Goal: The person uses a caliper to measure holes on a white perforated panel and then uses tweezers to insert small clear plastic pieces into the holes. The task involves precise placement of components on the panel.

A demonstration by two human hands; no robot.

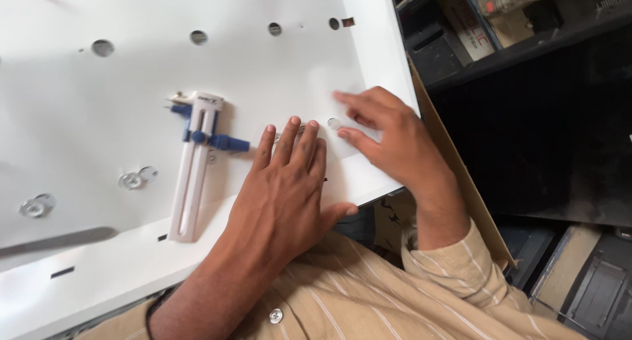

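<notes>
My left hand (286,185) lies flat, fingers together, on a white sheet-metal panel (99,116), its fingertips just right of the blue knob of a white and blue sliding cutter tool (197,162). My right hand (388,139) rests on the panel's right edge, and its thumb and forefinger pinch a small white round piece (334,123). The tool lies lengthwise on the panel and neither hand grips it.
The panel has a row of round holes (198,37) along its far side and metal studs (137,178) at the left. A cardboard sheet (461,175) lies under the panel's right edge. Dark shelves with boxes (474,30) stand to the right.
</notes>
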